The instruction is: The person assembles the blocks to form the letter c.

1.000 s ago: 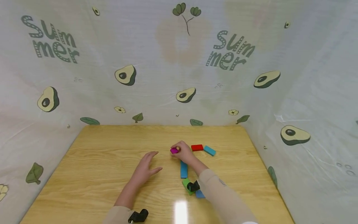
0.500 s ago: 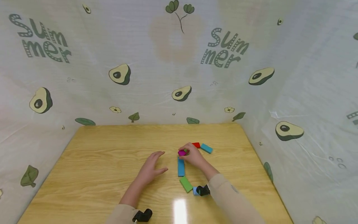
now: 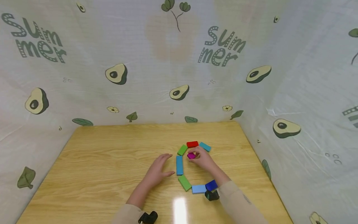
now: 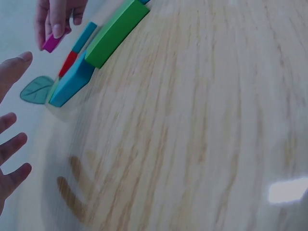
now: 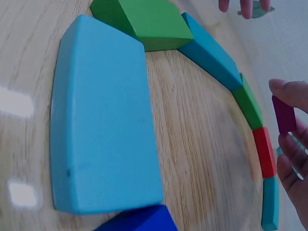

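My right hand [image 3: 203,159] pinches a small magenta block [image 3: 191,156] between thumb and fingers, inside a curved row of blocks. In the right wrist view the magenta block [image 5: 284,115] is held over the ring's far side. The row runs from a teal block [image 3: 205,147] through a red block [image 3: 192,144], a green block [image 3: 182,150], a blue block [image 3: 179,165], another green block [image 3: 184,183] and a light blue block [image 3: 199,189] to a dark blue block [image 3: 211,185]. My left hand [image 3: 157,171], fingers spread and holding nothing, hovers just left of the blue block.
The blocks lie on a wooden table [image 3: 112,161] with a patterned cloth [image 3: 151,46] hanging behind and along its sides. A black wrist camera [image 3: 212,195] on the right sleeve overlaps the view near the dark blue block. The row is open on its right side.
My right hand has carried the magenta block rightward, from left of the row to inside it. My left hand has shifted right, nearer the blue block. More blocks show from behind the right arm.
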`<action>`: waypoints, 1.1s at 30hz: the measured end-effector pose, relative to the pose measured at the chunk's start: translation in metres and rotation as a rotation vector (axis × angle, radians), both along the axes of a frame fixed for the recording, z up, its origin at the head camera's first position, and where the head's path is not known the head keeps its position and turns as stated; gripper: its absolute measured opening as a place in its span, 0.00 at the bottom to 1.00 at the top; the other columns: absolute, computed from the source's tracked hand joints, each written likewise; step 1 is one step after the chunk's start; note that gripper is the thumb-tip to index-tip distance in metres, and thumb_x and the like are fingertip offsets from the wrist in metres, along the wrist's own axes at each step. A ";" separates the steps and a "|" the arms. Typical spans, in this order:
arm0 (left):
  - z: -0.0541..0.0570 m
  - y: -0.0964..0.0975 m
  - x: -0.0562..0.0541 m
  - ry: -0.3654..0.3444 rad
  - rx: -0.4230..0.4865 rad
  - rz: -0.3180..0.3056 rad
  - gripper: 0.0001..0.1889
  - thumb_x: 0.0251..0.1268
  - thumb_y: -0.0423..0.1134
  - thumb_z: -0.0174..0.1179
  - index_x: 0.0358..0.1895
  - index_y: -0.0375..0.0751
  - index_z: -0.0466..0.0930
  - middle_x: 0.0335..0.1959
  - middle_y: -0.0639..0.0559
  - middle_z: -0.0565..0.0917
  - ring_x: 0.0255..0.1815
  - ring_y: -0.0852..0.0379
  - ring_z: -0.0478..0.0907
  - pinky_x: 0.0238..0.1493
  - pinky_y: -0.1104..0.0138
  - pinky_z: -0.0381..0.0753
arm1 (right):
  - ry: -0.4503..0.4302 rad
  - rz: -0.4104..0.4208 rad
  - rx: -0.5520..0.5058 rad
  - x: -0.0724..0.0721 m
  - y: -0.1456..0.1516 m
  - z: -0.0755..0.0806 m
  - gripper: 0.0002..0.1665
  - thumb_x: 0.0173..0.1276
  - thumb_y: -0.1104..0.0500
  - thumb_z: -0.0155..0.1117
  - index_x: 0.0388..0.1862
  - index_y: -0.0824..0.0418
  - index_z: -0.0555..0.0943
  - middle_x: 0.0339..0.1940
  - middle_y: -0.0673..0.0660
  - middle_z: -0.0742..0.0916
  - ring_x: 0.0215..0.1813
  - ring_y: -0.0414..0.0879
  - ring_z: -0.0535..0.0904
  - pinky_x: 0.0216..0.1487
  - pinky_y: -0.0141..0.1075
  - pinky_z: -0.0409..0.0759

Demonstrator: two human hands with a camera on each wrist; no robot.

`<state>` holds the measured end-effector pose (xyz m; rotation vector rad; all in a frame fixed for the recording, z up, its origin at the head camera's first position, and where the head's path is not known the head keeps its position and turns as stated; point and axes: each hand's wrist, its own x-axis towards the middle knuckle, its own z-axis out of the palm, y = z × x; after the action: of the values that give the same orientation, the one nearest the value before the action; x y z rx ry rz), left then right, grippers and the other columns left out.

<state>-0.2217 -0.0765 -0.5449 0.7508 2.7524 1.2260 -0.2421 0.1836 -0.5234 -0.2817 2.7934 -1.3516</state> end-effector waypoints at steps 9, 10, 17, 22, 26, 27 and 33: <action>-0.004 0.013 0.003 0.001 -0.004 -0.035 0.39 0.56 0.49 0.71 0.71 0.44 0.66 0.69 0.45 0.67 0.69 0.42 0.64 0.67 0.48 0.65 | -0.021 -0.031 -0.007 0.019 0.028 -0.006 0.16 0.57 0.66 0.74 0.46 0.61 0.86 0.42 0.50 0.79 0.41 0.47 0.74 0.41 0.36 0.78; -0.004 0.014 0.003 -0.002 -0.004 -0.038 0.40 0.56 0.50 0.71 0.71 0.43 0.66 0.69 0.45 0.67 0.69 0.42 0.63 0.67 0.48 0.65 | -0.020 -0.036 -0.002 0.021 0.031 -0.007 0.16 0.57 0.66 0.74 0.46 0.62 0.86 0.42 0.50 0.79 0.41 0.47 0.75 0.41 0.35 0.78; -0.008 0.023 0.005 -0.026 -0.019 -0.060 0.40 0.57 0.52 0.70 0.72 0.45 0.65 0.70 0.46 0.66 0.70 0.44 0.62 0.68 0.50 0.64 | -0.025 -0.074 -0.015 0.037 0.050 -0.014 0.15 0.57 0.67 0.74 0.45 0.61 0.86 0.41 0.50 0.80 0.41 0.46 0.75 0.41 0.35 0.78; -0.011 0.028 0.006 -0.021 -0.021 -0.079 0.41 0.57 0.53 0.70 0.72 0.44 0.65 0.70 0.46 0.66 0.70 0.44 0.62 0.68 0.50 0.64 | -0.038 -0.099 -0.009 0.048 0.061 -0.018 0.15 0.58 0.66 0.74 0.45 0.61 0.86 0.42 0.49 0.80 0.42 0.45 0.75 0.42 0.35 0.77; -0.014 0.031 0.006 -0.023 -0.027 -0.087 0.41 0.57 0.53 0.70 0.73 0.43 0.64 0.72 0.46 0.64 0.71 0.43 0.60 0.68 0.49 0.64 | -0.035 -0.133 -0.004 0.058 0.069 -0.020 0.15 0.57 0.66 0.75 0.45 0.60 0.86 0.42 0.50 0.80 0.42 0.45 0.75 0.41 0.34 0.77; -0.015 0.031 0.006 -0.024 -0.034 -0.089 0.42 0.57 0.53 0.70 0.73 0.44 0.64 0.72 0.47 0.64 0.72 0.43 0.60 0.68 0.49 0.64 | -0.037 -0.144 -0.007 0.060 0.071 -0.020 0.16 0.56 0.66 0.75 0.44 0.60 0.86 0.42 0.50 0.81 0.42 0.45 0.75 0.40 0.33 0.77; -0.022 0.032 0.003 -0.027 -0.052 -0.104 0.42 0.57 0.55 0.69 0.73 0.45 0.63 0.74 0.48 0.61 0.75 0.43 0.54 0.73 0.46 0.51 | -0.047 -0.188 -0.037 0.074 0.083 -0.023 0.16 0.55 0.67 0.76 0.44 0.61 0.86 0.42 0.50 0.81 0.43 0.46 0.75 0.41 0.33 0.77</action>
<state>-0.2192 -0.0443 -0.5666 0.8537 2.6750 1.1321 -0.1683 0.2670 -0.5468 0.0122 2.8185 -1.4267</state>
